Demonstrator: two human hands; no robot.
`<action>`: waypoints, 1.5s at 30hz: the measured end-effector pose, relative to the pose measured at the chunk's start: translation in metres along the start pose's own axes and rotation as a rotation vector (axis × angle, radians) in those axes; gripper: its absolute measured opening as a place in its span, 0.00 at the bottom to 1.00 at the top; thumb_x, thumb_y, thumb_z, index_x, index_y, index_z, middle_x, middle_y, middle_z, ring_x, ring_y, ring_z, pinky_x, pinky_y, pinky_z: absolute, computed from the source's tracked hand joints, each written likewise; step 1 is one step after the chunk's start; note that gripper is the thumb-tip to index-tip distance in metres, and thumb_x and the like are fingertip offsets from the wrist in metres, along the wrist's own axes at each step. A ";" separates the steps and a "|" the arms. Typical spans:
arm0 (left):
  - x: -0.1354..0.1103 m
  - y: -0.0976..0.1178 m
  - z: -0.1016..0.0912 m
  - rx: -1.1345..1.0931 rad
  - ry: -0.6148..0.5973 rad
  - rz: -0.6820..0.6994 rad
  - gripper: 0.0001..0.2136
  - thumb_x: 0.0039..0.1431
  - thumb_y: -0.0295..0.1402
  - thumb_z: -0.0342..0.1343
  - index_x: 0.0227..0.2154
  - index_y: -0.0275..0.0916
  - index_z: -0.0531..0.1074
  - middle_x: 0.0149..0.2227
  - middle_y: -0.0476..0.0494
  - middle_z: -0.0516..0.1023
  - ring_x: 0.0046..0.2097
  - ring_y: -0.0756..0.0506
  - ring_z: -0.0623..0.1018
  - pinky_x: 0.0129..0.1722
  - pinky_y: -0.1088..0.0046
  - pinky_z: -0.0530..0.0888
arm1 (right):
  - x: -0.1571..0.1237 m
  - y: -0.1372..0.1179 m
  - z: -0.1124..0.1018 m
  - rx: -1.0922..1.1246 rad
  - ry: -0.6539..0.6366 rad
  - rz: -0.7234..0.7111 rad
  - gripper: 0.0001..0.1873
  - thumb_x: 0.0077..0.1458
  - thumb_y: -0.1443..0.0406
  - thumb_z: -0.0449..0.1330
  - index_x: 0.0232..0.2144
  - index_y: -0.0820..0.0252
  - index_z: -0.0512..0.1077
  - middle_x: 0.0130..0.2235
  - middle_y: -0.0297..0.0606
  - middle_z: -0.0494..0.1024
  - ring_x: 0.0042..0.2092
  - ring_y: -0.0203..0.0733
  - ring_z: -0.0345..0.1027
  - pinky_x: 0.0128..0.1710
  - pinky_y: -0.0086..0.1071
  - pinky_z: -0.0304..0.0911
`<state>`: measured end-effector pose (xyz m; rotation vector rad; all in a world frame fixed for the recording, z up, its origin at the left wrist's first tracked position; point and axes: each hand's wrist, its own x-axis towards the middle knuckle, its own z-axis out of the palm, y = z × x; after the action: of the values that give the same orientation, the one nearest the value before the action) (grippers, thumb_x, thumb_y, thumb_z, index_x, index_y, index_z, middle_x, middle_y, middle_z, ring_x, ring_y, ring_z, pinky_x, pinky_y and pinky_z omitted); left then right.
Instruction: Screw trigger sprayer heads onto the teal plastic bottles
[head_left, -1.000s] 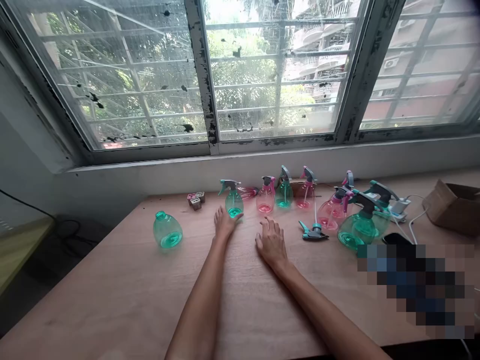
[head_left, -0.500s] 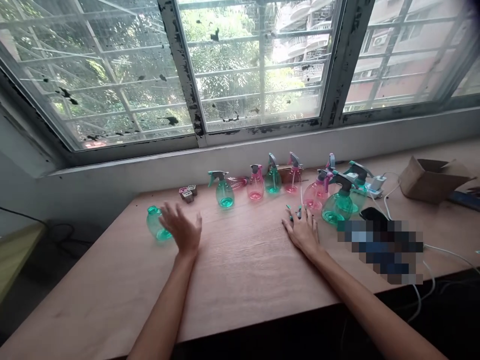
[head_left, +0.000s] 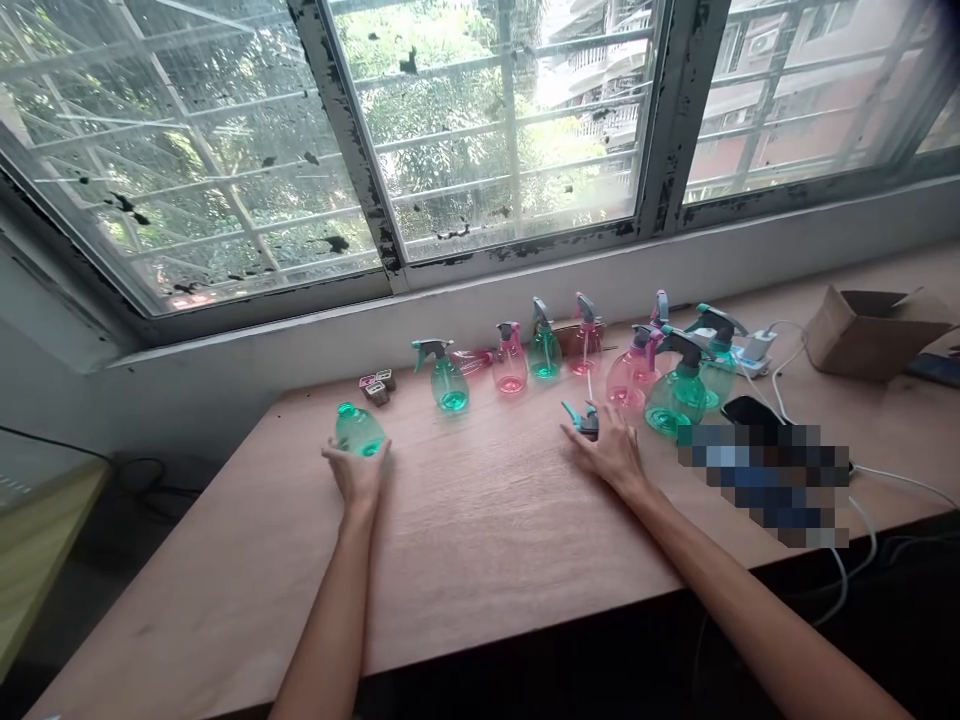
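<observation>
Your left hand (head_left: 357,474) cups the capless green bottle (head_left: 359,430) from the near side. The bottle stands upright on the wooden table (head_left: 487,540), neck open, and you cannot tell whether it holds liquid. Your right hand (head_left: 613,452) lies with its fingers spread over the loose spray trigger (head_left: 583,417); whether it grips is unclear. Capped bottles line the back, including a green spray bottle (head_left: 448,385) and a pink spray bottle (head_left: 510,370). The inside of the open cardboard box (head_left: 862,338) is hidden.

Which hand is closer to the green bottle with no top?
Left. The left hand cups the topless green bottle; the right hand is far to its right, by the loose spray head.
</observation>
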<state>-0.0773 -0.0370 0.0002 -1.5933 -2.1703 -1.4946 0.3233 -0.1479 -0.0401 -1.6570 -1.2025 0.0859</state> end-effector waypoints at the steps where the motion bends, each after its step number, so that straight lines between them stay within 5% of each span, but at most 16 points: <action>1: -0.004 0.003 0.002 -0.010 -0.053 0.075 0.25 0.62 0.41 0.57 0.59 0.40 0.61 0.59 0.36 0.68 0.54 0.37 0.74 0.52 0.50 0.73 | 0.002 0.000 -0.002 0.081 0.030 0.034 0.31 0.52 0.44 0.60 0.50 0.56 0.71 0.53 0.49 0.76 0.53 0.59 0.67 0.52 0.49 0.59; 5: -0.021 0.021 0.000 -0.026 -0.235 0.412 0.37 0.51 0.37 0.65 0.62 0.40 0.56 0.60 0.33 0.67 0.60 0.32 0.69 0.57 0.50 0.68 | 0.012 0.005 -0.012 0.448 0.118 0.209 0.36 0.58 0.37 0.40 0.36 0.59 0.73 0.35 0.43 0.80 0.36 0.48 0.73 0.34 0.37 0.65; 8: -0.033 0.036 -0.006 -0.018 -0.348 0.623 0.34 0.52 0.29 0.62 0.62 0.44 0.58 0.64 0.36 0.63 0.63 0.32 0.64 0.61 0.52 0.63 | 0.018 0.009 -0.016 0.725 0.072 0.336 0.43 0.54 0.33 0.32 0.28 0.57 0.71 0.25 0.40 0.78 0.24 0.43 0.71 0.22 0.33 0.61; 17: -0.065 0.071 0.011 -0.047 -0.512 0.898 0.35 0.57 0.27 0.56 0.66 0.46 0.52 0.67 0.38 0.58 0.68 0.36 0.58 0.64 0.55 0.60 | 0.022 -0.004 0.007 1.093 -0.142 0.511 0.41 0.51 0.30 0.43 0.22 0.59 0.73 0.18 0.39 0.76 0.16 0.38 0.66 0.14 0.30 0.56; 28: -0.059 0.079 0.035 -0.022 -0.477 0.861 0.37 0.52 0.22 0.56 0.66 0.47 0.53 0.67 0.35 0.56 0.68 0.32 0.56 0.63 0.49 0.60 | 0.060 -0.002 0.044 1.196 -0.068 0.549 0.42 0.48 0.28 0.38 0.23 0.56 0.68 0.16 0.35 0.73 0.15 0.39 0.66 0.11 0.30 0.53; 38: -0.057 0.091 0.053 -0.036 -0.487 0.896 0.35 0.50 0.25 0.57 0.63 0.45 0.59 0.66 0.38 0.59 0.69 0.33 0.54 0.67 0.49 0.51 | 0.075 -0.009 0.070 1.203 -0.294 0.540 0.39 0.46 0.29 0.50 0.24 0.57 0.72 0.20 0.39 0.79 0.13 0.36 0.65 0.08 0.28 0.53; 45: -0.054 0.091 0.059 -0.038 -0.428 0.818 0.36 0.50 0.24 0.57 0.64 0.45 0.57 0.65 0.36 0.59 0.67 0.33 0.56 0.65 0.50 0.58 | 0.090 0.006 0.064 1.226 -0.116 0.530 0.40 0.48 0.29 0.45 0.21 0.57 0.70 0.15 0.35 0.75 0.10 0.32 0.60 0.05 0.25 0.48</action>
<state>0.0437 -0.0331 -0.0007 -2.5413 -1.2805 -0.9912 0.3358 -0.0381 -0.0317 -0.7993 -0.5015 1.0381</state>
